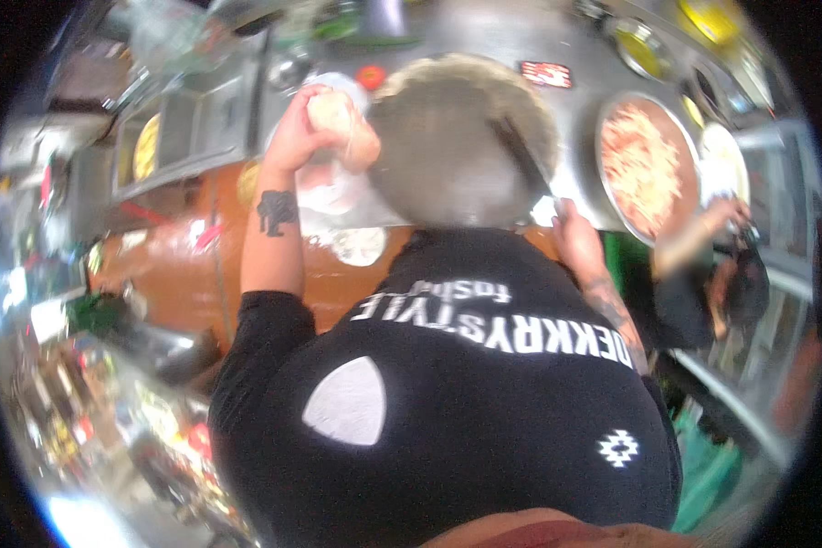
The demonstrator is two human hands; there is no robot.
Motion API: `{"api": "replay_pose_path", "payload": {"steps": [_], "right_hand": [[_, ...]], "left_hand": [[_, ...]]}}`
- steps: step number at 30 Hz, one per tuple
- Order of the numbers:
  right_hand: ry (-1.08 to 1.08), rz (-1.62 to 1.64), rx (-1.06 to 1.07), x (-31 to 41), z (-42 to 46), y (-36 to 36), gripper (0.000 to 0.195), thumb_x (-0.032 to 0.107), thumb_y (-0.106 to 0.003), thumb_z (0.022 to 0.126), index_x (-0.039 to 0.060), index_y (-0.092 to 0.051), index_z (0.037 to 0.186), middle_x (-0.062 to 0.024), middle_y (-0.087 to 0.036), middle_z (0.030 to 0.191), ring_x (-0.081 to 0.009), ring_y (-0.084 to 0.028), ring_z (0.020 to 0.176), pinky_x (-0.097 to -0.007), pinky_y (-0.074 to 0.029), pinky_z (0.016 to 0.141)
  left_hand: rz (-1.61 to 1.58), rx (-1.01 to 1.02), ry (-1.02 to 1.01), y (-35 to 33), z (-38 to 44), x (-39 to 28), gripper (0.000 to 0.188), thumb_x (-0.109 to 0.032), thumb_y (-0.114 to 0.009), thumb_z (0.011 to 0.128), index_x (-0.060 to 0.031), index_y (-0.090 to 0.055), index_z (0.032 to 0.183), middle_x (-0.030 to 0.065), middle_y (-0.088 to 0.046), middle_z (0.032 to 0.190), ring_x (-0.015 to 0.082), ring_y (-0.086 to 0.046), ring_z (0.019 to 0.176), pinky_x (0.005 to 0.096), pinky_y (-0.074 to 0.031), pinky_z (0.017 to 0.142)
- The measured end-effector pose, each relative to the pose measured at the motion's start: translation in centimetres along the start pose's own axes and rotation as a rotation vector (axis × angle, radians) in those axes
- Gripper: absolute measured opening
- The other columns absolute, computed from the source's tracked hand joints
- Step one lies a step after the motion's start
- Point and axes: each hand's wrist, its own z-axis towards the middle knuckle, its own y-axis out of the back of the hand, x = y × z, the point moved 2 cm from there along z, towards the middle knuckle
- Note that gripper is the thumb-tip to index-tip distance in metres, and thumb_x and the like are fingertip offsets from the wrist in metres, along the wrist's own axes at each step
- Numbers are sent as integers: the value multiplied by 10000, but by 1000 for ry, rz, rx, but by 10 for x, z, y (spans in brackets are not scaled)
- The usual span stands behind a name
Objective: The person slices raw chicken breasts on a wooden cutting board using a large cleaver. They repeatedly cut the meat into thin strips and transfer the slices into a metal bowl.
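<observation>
My left hand (298, 140) holds up a pale, soft lump that looks like dough (342, 130), at the left rim of a large round metal griddle or pan (445, 144). My right hand (579, 236) is closed on the handle of a dark, blurred utensil (520, 151), whose far end lies over the pan's right part. Below the lump, whitish material, blurred, lies at the counter's edge. A white round patch, perhaps a bowl of flour (359, 245), is just nearer to me.
An oval tray of shredded orange-pink food (640, 164) stands right of the pan. Another person's hand (729, 209) is beyond it. At left are metal bins (205, 130). A red-and-white packet (546, 74) and a small red object (370, 77) lie behind.
</observation>
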Motion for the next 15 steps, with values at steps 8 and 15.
{"api": "replay_pose_path", "payload": {"steps": [8,15], "right_hand": [[64,125,-130,-24,5,-15,402,263,-589,946,24,-515,1261,-274,-677,986,-440,-657,936,-524,-524,826],[30,147,-89,-20,3,-11,437,282,-593,950,24,-516,1295,-277,-663,1061,-437,-645,996,-505,-523,871]], "left_hand": [[707,463,98,-184,54,61,540,-222,-792,784,-82,-597,1267,134,-594,1263,301,-590,1162,394,-469,1015],[1028,154,-156,-180,6,110,373,-165,-739,814,-134,-674,1180,131,-599,1242,354,-559,1159,430,-454,1014]]}}
